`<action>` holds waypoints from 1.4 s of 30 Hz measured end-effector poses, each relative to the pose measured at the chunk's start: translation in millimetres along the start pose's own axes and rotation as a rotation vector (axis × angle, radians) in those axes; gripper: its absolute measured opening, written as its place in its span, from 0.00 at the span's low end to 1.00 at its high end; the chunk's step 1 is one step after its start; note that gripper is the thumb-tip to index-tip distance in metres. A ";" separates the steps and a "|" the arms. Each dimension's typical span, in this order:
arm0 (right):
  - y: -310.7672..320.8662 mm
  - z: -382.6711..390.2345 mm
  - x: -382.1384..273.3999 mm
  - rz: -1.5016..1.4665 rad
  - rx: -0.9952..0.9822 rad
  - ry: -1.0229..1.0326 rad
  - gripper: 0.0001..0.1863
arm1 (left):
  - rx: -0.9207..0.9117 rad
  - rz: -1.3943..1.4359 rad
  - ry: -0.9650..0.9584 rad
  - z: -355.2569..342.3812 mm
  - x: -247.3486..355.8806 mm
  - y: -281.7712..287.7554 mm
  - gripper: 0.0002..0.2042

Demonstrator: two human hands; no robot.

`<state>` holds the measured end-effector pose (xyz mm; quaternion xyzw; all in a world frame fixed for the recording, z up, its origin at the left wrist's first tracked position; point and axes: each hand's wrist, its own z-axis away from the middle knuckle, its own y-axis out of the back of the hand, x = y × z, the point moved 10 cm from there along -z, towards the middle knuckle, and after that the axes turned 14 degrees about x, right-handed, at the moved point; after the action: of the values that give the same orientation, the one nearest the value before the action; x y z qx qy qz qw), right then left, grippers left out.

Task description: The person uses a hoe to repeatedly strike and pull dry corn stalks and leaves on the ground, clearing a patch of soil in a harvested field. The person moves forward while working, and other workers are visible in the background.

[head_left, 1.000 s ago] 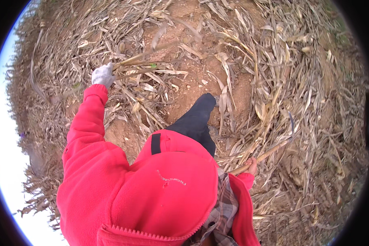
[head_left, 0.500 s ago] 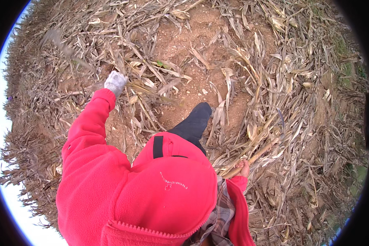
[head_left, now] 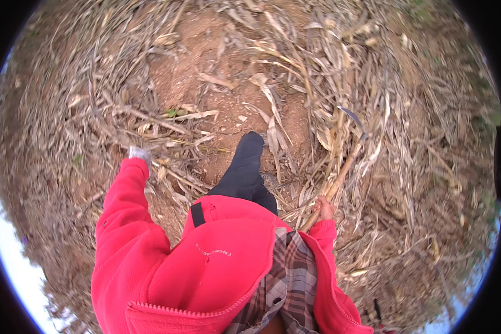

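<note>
A pale knit glove covers my left hand [head_left: 139, 154], down among dry stalks and leaves [head_left: 172, 167] at left; blur and the stalks hide its fingers, so its grip is unclear. My bare right hand [head_left: 324, 207] is closed on the wooden handle [head_left: 345, 172] of a sickle, whose curved metal blade [head_left: 352, 116] lies over dry corn leaves [head_left: 323, 133] at right. My red jacket sleeves and body fill the lower middle, with a dark-trousered leg [head_left: 239, 161] stretched forward between the hands.
Reddish soil [head_left: 183, 72] with small stones shows in the middle, between thick layers of flattened dry stalks [head_left: 406, 111] on both sides. A small green plant [head_left: 175, 111] grows just beyond my left hand. Pale sky [head_left: 16, 267] shows at the left rim.
Over the last second my left hand has come down and nearer my body, its stalks no longer clearly visible. The sickle has swung more upright and its blade sits higher in view.
</note>
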<state>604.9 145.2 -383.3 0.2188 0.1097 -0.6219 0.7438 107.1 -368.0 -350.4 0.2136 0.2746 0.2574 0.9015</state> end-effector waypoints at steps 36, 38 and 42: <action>85.8 216.8 271.2 -0.062 0.567 -0.123 0.16 | -0.008 -0.154 -1.148 17.6 682.6 260.6 0.36; 79.4 183.0 272.2 -0.177 0.571 -0.013 0.16 | -0.068 -0.362 -1.118 -7.1 687.3 240.0 0.34; 90.9 105.0 297.8 -0.498 0.647 -0.122 0.09 | 0.120 -0.516 -0.841 -34.9 683.0 249.3 0.31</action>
<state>742.2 -152.7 -403.2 0.3709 -0.0862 -0.7972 0.4684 489.0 231.2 -508.7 0.2755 -0.0546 -0.0989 0.9546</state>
